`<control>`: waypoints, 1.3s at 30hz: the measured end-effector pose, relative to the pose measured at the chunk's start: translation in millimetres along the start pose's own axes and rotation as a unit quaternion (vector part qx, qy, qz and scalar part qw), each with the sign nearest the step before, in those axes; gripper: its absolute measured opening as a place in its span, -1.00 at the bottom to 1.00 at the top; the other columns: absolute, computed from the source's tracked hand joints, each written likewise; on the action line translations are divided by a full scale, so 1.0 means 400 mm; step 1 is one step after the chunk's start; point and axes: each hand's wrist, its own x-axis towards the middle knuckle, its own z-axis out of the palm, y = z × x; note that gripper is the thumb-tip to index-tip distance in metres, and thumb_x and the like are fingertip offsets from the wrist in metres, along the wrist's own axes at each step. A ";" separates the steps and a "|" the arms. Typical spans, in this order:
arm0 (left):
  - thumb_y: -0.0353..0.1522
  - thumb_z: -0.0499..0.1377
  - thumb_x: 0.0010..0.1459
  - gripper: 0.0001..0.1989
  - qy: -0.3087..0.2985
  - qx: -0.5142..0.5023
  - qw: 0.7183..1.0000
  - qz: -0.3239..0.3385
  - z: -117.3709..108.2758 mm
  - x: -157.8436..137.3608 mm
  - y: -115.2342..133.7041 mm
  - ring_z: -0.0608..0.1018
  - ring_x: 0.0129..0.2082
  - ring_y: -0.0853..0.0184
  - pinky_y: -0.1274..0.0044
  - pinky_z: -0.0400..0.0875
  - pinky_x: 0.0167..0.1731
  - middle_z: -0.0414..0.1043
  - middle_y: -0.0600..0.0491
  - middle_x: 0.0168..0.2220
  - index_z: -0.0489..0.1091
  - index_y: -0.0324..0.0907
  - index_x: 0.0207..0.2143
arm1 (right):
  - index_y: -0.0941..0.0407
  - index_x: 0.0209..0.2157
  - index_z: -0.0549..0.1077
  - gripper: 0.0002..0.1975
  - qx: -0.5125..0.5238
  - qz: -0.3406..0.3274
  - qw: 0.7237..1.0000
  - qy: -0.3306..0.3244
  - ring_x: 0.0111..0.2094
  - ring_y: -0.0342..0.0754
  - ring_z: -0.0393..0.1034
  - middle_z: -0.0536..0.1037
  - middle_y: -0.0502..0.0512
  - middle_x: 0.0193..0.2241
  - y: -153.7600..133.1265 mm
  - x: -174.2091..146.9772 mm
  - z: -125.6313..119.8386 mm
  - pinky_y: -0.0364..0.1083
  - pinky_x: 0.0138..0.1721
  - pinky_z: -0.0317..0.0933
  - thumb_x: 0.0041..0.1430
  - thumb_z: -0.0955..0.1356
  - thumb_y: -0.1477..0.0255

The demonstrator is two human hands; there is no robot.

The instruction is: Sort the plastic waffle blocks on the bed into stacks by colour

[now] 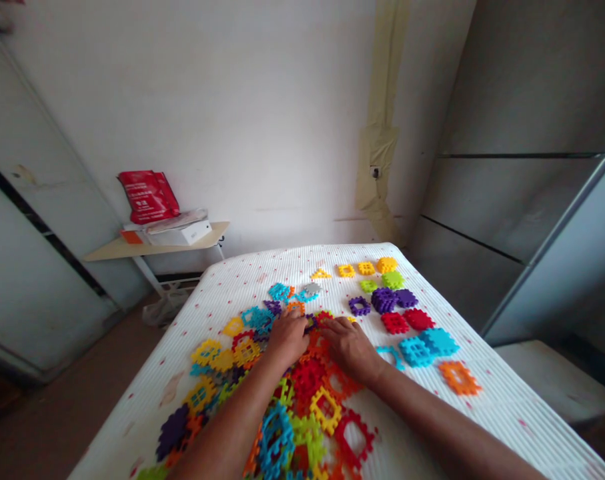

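Note:
A heap of colourful plastic interlocking tiles with toothed edges lies on the table, and both my hands are at its far part. My left hand (288,335) is down among the tiles near an orange tile (296,307), its fingertips hidden. Just to its right, my right hand (349,347) rests over red and orange tiles with its fingers spread and bent downward. Nearer to me in the heap are a yellow window-shaped tile (325,411), a red frame tile (355,439) and a blue tile (277,440).
Sorted by colour on the right are yellow tiles (366,268), green tiles (393,279), purple tiles (384,300), red tiles (419,319), blue tiles (416,351) and an orange tile (459,378). A side table (212,237) holds a red bag (147,197). A grey refrigerator (497,200) stands right.

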 end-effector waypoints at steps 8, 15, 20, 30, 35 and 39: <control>-0.36 0.08 0.07 -0.84 0.008 0.076 0.994 -0.077 -0.027 -0.035 -0.041 0.38 -0.09 0.09 0.33 0.27 -0.17 0.40 -0.13 -0.21 0.44 -0.21 -0.41 | 0.12 -0.30 0.44 -0.85 -0.014 0.002 1.000 -0.025 -0.16 0.05 0.25 0.49 0.16 -0.26 -0.008 -0.013 -0.003 0.01 -0.16 0.10 0.19 0.26 0.39; -0.50 -0.01 0.08 -0.71 0.043 0.093 0.988 -0.112 -0.023 -0.037 -0.059 0.38 -0.08 0.09 0.30 0.26 -0.16 0.40 -0.14 -0.15 0.39 -0.23 -0.17 | 0.14 -0.34 0.43 -0.85 -0.022 -0.003 0.999 -0.040 -0.21 0.04 0.28 0.50 0.16 -0.34 -0.021 -0.020 -0.024 -0.01 -0.22 0.10 0.18 0.26 0.40; -0.35 0.06 0.12 -0.74 0.024 0.062 0.997 -0.048 -0.016 -0.010 -0.024 0.37 -0.03 0.24 0.45 0.23 -0.06 0.42 0.01 -0.10 0.41 -0.10 -0.14 | 0.13 -0.27 0.43 -0.85 -0.028 0.020 0.999 -0.012 -0.12 0.05 0.25 0.46 0.20 -0.17 -0.009 -0.016 -0.004 0.00 -0.17 0.11 0.19 0.26 0.41; -0.23 0.19 -0.06 -0.71 -0.020 0.047 0.997 -0.056 0.017 0.029 0.015 0.37 0.00 0.04 0.30 0.26 -0.11 0.41 -0.13 -0.10 0.46 -0.19 -0.30 | 0.11 -0.25 0.42 -0.81 -0.013 0.025 0.999 -0.016 -0.13 0.06 0.26 0.47 0.16 -0.18 -0.004 -0.021 0.011 0.02 -0.15 0.10 0.18 0.29 0.30; -0.41 0.16 -0.09 -0.70 -0.005 0.017 0.996 -0.087 0.008 0.035 0.012 0.43 -0.09 0.13 0.41 0.26 -0.17 0.44 -0.12 -0.16 0.37 -0.20 -0.22 | 0.12 -0.30 0.42 -0.84 -0.014 0.026 1.000 -0.007 -0.17 0.04 0.27 0.46 0.16 -0.24 -0.007 -0.024 0.006 0.00 -0.21 0.11 0.16 0.29 0.33; -0.53 0.05 -0.03 -0.81 0.014 -0.046 0.995 -0.090 -0.012 0.030 -0.004 0.48 -0.29 0.29 0.51 0.24 -0.26 0.47 0.03 -0.39 0.36 -0.14 -0.36 | 0.12 -0.31 0.42 -0.82 -0.018 0.025 0.999 -0.006 -0.19 0.04 0.29 0.46 0.15 -0.24 -0.009 -0.024 0.008 0.02 -0.22 0.12 0.16 0.29 0.31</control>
